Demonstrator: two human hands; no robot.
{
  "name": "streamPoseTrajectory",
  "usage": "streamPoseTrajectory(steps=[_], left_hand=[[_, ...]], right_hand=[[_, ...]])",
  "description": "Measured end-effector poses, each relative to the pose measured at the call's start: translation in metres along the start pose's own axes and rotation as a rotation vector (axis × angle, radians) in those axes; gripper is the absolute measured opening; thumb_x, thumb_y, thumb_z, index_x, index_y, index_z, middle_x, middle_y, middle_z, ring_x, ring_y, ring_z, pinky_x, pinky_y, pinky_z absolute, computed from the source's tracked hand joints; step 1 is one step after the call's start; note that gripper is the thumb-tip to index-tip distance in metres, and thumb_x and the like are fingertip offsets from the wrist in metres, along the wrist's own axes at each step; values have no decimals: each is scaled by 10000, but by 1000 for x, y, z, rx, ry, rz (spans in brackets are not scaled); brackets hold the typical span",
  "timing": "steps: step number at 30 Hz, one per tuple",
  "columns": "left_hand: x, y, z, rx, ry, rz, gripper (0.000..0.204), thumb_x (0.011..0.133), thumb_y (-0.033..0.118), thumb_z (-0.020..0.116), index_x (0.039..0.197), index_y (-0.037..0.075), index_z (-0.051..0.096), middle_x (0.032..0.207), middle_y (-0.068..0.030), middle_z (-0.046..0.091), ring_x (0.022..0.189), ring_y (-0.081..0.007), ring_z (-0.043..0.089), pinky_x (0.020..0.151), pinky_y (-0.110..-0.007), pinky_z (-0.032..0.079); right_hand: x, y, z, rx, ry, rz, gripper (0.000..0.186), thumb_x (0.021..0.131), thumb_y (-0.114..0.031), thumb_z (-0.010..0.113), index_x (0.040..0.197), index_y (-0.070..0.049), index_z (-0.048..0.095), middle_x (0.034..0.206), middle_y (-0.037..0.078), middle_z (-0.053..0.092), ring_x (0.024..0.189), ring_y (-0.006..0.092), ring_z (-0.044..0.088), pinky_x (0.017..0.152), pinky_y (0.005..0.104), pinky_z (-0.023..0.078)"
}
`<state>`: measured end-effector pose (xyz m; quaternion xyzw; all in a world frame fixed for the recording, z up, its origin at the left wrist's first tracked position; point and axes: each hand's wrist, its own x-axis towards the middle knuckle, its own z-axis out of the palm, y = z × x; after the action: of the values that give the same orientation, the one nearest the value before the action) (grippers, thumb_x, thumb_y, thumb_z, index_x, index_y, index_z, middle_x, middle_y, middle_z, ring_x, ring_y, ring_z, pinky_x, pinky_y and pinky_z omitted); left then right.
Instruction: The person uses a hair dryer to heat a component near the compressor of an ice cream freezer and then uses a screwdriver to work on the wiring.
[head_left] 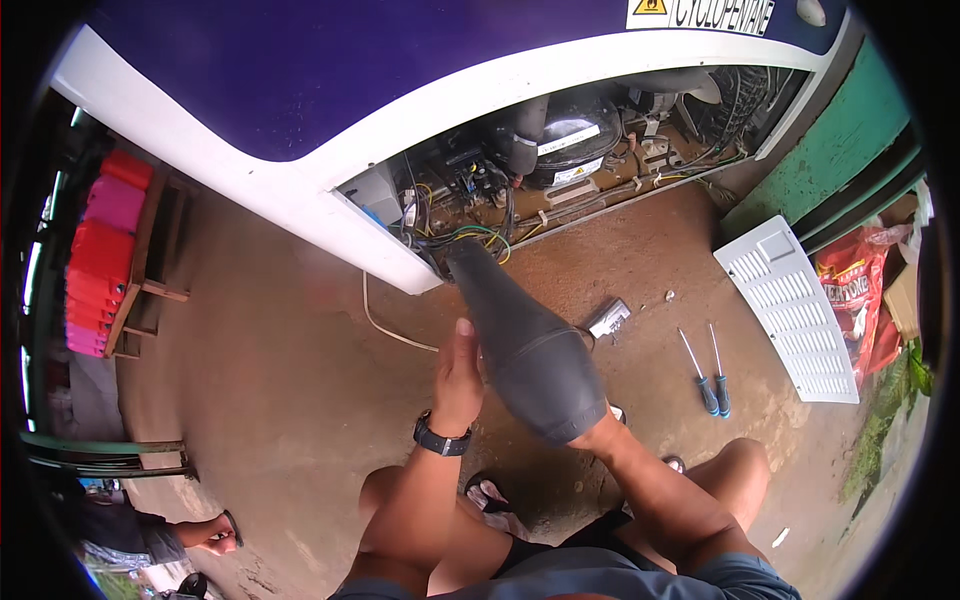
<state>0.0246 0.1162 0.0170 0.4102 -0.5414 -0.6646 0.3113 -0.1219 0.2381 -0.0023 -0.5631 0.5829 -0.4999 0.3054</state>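
Note:
I hold a black handheld blower (530, 370) pointed away from me. My left hand (455, 390) is against its left side, thumb up and fingers mostly hidden behind it. My right hand (595, 432) grips its wide rear end. The nozzle is at the open lower bay of a blue-and-white appliance (260, 60), near tangled wires (475, 236). Inside the bay sit a black compressor (575, 150), pipes and a grey box (368, 190). A small silver-grey object (608, 320) lies on the floor right of the blower.
Two blue-handled screwdrivers (715, 395) and a white vented panel (785, 310) lie right, beside a red bag (845, 265) and green door (800, 165). A white cord (390, 330) crosses the floor. Red-pink stacked items (105, 260) sit on a wooden stand left. Another person's foot (215, 535) shows lower left.

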Motion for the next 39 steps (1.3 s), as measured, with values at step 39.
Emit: streamPoseTrajectory(steps=[39], left_hand=[[43, -19, -12, -495, 126, 131, 524, 1072, 499, 449, 1334, 59, 559, 1228, -113, 654, 1078, -252, 655, 934, -413, 560]], right_hand=[[11, 12, 38, 325, 177, -2, 616, 826, -109, 652, 1390, 49, 461, 1349, 265, 547, 1253, 460, 532, 1055, 486, 458]])
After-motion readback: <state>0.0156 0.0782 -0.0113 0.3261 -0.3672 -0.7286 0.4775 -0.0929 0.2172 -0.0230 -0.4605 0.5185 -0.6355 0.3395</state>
